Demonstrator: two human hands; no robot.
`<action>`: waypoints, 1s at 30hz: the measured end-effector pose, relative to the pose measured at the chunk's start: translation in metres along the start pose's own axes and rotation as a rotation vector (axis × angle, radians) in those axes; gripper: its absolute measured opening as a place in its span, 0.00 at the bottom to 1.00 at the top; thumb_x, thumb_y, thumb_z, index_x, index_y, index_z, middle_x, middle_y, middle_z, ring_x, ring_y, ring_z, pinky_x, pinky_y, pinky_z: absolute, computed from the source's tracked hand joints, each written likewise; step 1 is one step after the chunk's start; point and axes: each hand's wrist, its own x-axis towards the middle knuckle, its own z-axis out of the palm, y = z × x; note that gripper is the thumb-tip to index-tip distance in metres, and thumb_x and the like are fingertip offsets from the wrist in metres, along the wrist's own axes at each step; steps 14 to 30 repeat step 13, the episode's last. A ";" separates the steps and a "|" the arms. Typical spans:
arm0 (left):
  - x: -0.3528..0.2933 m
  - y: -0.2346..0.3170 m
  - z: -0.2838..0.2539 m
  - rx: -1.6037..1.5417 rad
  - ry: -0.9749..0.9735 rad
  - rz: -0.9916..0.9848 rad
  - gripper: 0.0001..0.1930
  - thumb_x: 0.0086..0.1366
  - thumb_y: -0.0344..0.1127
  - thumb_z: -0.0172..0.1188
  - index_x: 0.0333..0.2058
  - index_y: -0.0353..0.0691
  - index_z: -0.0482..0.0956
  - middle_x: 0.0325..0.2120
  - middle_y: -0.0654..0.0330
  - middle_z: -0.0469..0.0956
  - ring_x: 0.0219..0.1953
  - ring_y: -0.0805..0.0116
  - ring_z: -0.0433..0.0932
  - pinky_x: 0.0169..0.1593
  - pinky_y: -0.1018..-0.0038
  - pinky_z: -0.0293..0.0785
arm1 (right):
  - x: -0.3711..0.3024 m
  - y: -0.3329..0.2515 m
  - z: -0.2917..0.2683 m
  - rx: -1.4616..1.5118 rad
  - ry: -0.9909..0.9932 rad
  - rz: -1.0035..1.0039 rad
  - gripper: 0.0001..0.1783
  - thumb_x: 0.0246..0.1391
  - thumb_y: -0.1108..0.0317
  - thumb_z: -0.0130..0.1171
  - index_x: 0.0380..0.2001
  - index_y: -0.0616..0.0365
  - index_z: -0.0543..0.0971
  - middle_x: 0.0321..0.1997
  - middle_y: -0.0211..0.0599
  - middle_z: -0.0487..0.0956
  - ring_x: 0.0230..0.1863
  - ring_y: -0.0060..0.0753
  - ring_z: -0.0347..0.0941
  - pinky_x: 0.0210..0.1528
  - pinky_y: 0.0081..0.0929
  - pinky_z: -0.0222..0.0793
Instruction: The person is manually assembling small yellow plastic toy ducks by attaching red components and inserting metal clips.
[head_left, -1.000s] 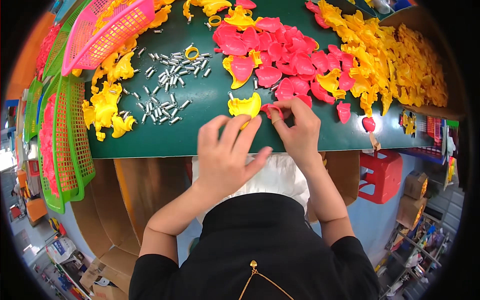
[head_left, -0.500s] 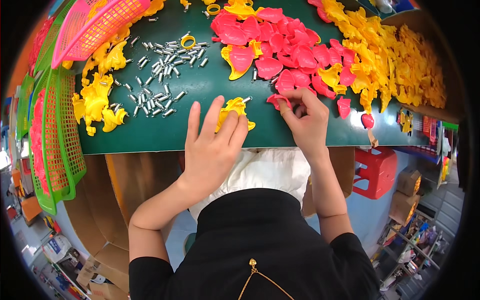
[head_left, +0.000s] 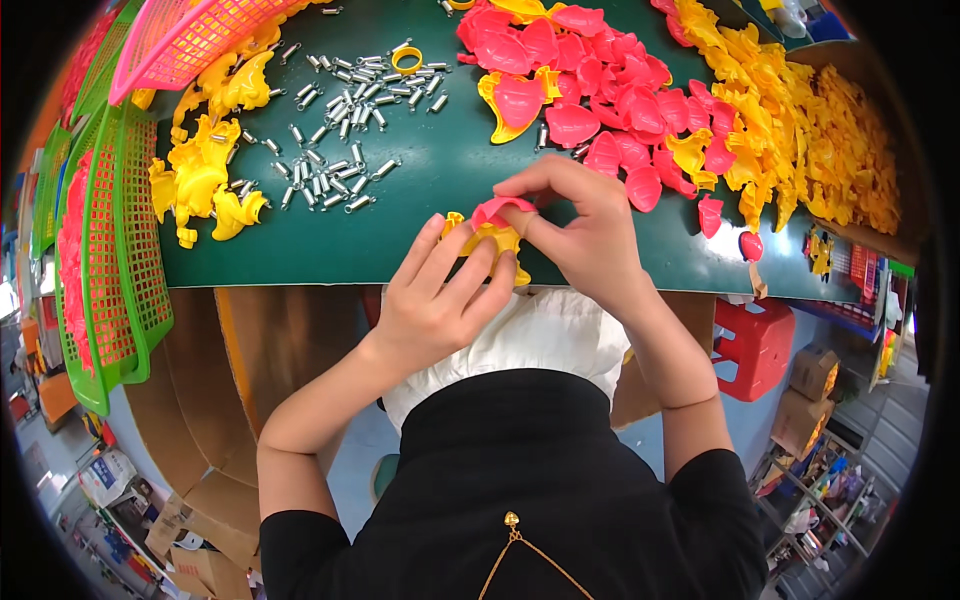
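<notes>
Near the table's front edge my left hand (head_left: 435,305) presses its fingers on a curved yellow plastic part (head_left: 507,241), holding it against the table. My right hand (head_left: 590,232) pinches a pink plastic shell (head_left: 493,212) between thumb and fingers. That shell lies over the upper part of the yellow piece, touching it. Whether the two are joined cannot be seen, as fingers cover much of both. Small silvery coil springs (head_left: 357,178) are scattered to the left, beyond my left hand. A heap of pink shells (head_left: 638,105) lies beyond my right hand.
Yellow parts pile up at the right (head_left: 750,110), spilling from a cardboard box (head_left: 850,60). More yellow pieces (head_left: 200,175) lie at the left, by green baskets (head_left: 140,235) and a pink basket (head_left: 190,45). A yellow ring (head_left: 407,60) sits among the springs. A red stool (head_left: 755,350) stands below.
My right hand has moved left with the pink shell and set it over the yellow part. My left hand keeps hold of that part. The whole view has shifted slightly.
</notes>
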 end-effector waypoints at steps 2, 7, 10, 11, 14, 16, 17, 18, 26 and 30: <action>-0.002 0.006 0.004 -0.051 0.009 -0.065 0.10 0.52 0.32 0.61 0.35 0.42 0.79 0.37 0.60 0.77 0.47 0.58 0.74 0.58 0.56 0.69 | 0.002 0.002 0.005 -0.041 -0.018 0.049 0.08 0.46 0.80 0.65 0.32 0.65 0.80 0.29 0.34 0.79 0.31 0.22 0.78 0.33 0.18 0.73; -0.002 0.002 0.006 -0.005 0.099 -0.071 0.07 0.50 0.30 0.61 0.31 0.41 0.78 0.36 0.62 0.78 0.41 0.64 0.70 0.55 0.58 0.72 | -0.002 0.005 0.006 -0.071 -0.013 0.069 0.08 0.45 0.80 0.66 0.31 0.64 0.80 0.28 0.33 0.79 0.28 0.21 0.77 0.30 0.18 0.72; -0.004 -0.004 0.009 -0.048 0.110 -0.011 0.06 0.48 0.29 0.61 0.29 0.42 0.78 0.36 0.63 0.78 0.41 0.65 0.67 0.49 0.62 0.74 | 0.000 0.003 0.011 -0.081 -0.009 0.011 0.07 0.44 0.79 0.66 0.30 0.64 0.81 0.27 0.33 0.79 0.28 0.22 0.78 0.30 0.18 0.72; -0.004 -0.005 0.009 -0.052 0.108 -0.008 0.06 0.48 0.29 0.61 0.29 0.42 0.78 0.36 0.63 0.78 0.41 0.65 0.67 0.49 0.62 0.74 | 0.001 0.003 0.012 -0.083 -0.022 -0.017 0.07 0.44 0.79 0.66 0.30 0.64 0.81 0.27 0.33 0.79 0.29 0.23 0.78 0.31 0.17 0.73; -0.005 -0.007 0.010 -0.092 0.115 0.009 0.07 0.47 0.28 0.62 0.29 0.43 0.78 0.36 0.63 0.78 0.40 0.66 0.66 0.49 0.63 0.74 | 0.002 0.007 0.013 -0.163 -0.036 -0.044 0.07 0.45 0.80 0.65 0.31 0.62 0.81 0.27 0.33 0.79 0.29 0.28 0.79 0.32 0.17 0.73; -0.005 -0.007 0.010 -0.092 0.115 0.009 0.07 0.47 0.28 0.62 0.29 0.43 0.78 0.36 0.63 0.78 0.40 0.66 0.66 0.49 0.63 0.74 | 0.002 0.007 0.013 -0.163 -0.036 -0.044 0.07 0.45 0.80 0.65 0.31 0.62 0.81 0.27 0.33 0.79 0.29 0.28 0.79 0.32 0.17 0.73; -0.005 -0.007 0.010 -0.092 0.115 0.009 0.07 0.47 0.28 0.62 0.29 0.43 0.78 0.36 0.63 0.78 0.40 0.66 0.66 0.49 0.63 0.74 | 0.002 0.007 0.013 -0.163 -0.036 -0.044 0.07 0.45 0.80 0.65 0.31 0.62 0.81 0.27 0.33 0.79 0.29 0.28 0.79 0.32 0.17 0.73; -0.005 -0.007 0.010 -0.092 0.115 0.009 0.07 0.47 0.28 0.62 0.29 0.43 0.78 0.36 0.63 0.78 0.40 0.66 0.66 0.49 0.63 0.74 | 0.002 0.007 0.013 -0.163 -0.036 -0.044 0.07 0.45 0.80 0.65 0.31 0.62 0.81 0.27 0.33 0.79 0.29 0.28 0.79 0.32 0.17 0.73; -0.005 -0.007 0.010 -0.092 0.115 0.009 0.07 0.47 0.28 0.62 0.29 0.43 0.78 0.36 0.63 0.78 0.40 0.66 0.66 0.49 0.63 0.74 | 0.002 0.007 0.013 -0.163 -0.036 -0.044 0.07 0.45 0.80 0.65 0.31 0.62 0.81 0.27 0.33 0.79 0.29 0.28 0.79 0.32 0.17 0.73; -0.005 -0.007 0.010 -0.092 0.115 0.009 0.07 0.47 0.28 0.62 0.29 0.43 0.78 0.36 0.63 0.78 0.40 0.66 0.66 0.49 0.63 0.74 | 0.002 0.007 0.013 -0.163 -0.036 -0.044 0.07 0.45 0.80 0.65 0.31 0.62 0.81 0.27 0.33 0.79 0.29 0.28 0.79 0.32 0.17 0.73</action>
